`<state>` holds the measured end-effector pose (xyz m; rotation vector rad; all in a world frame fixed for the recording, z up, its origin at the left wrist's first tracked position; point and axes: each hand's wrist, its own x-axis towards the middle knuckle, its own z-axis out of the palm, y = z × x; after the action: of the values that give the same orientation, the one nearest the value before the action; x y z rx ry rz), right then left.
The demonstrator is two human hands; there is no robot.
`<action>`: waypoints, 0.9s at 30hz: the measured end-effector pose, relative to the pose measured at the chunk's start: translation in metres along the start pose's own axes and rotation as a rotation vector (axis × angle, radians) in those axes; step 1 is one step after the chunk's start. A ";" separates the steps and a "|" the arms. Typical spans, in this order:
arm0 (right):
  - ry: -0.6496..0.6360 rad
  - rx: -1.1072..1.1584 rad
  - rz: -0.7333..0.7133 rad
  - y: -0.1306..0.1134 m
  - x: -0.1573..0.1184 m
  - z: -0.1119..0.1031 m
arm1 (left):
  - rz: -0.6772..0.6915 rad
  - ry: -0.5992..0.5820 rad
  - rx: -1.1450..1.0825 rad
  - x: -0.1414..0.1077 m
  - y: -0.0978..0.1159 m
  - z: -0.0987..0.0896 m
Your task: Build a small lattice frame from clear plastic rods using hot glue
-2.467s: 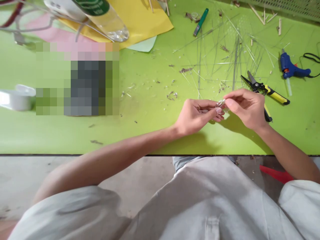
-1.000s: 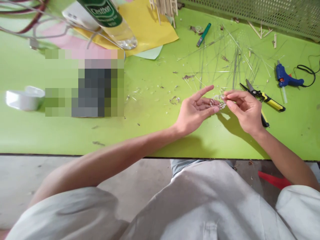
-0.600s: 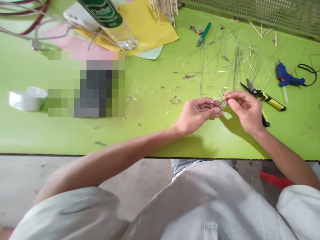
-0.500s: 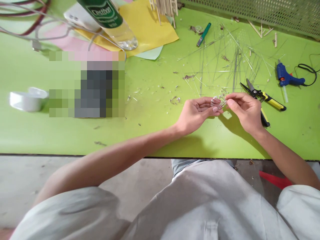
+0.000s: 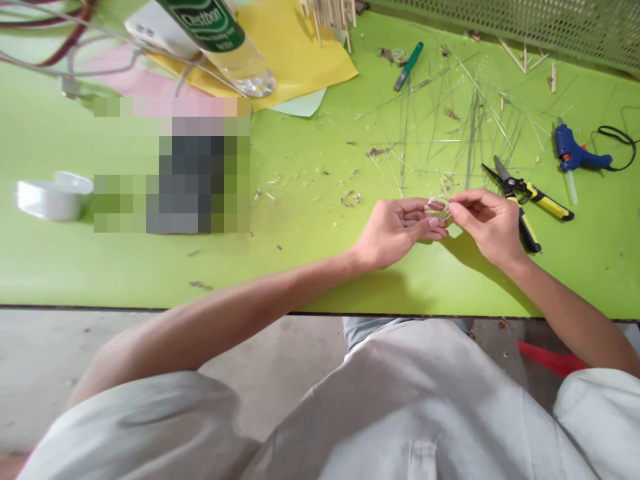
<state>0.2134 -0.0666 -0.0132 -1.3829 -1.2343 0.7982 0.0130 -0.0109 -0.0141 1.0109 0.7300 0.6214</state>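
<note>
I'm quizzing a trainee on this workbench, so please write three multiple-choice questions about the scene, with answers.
1. Where does the hot glue gun lie?
A) on the yellow paper
B) on the green tabletop, towards the right
C) on the floor

2. What colours are the handles of the snips?
A) red
B) blue
C) yellow and black

3. What state is the small clear piece of thin sticks in?
A) lying flat on the tabletop
B) held up between the left hand and right hand
C) standing on the yellow paper

Answers:
1. B, it rests on the green surface beyond the snips.
2. C, yellow grips with black show.
3. B, both hands hold it above the tabletop.
</note>
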 end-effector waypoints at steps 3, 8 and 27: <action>0.001 0.000 -0.022 0.002 -0.001 0.001 | -0.024 -0.005 0.006 -0.001 0.002 0.002; 0.005 -0.001 -0.034 0.006 -0.003 0.002 | -0.053 -0.004 0.002 -0.002 0.004 0.002; 0.018 0.052 0.008 -0.001 0.001 0.003 | -0.063 -0.047 -0.039 0.004 0.002 -0.003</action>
<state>0.2103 -0.0652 -0.0128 -1.3511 -1.1870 0.8163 0.0127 -0.0054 -0.0143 0.9596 0.7032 0.5535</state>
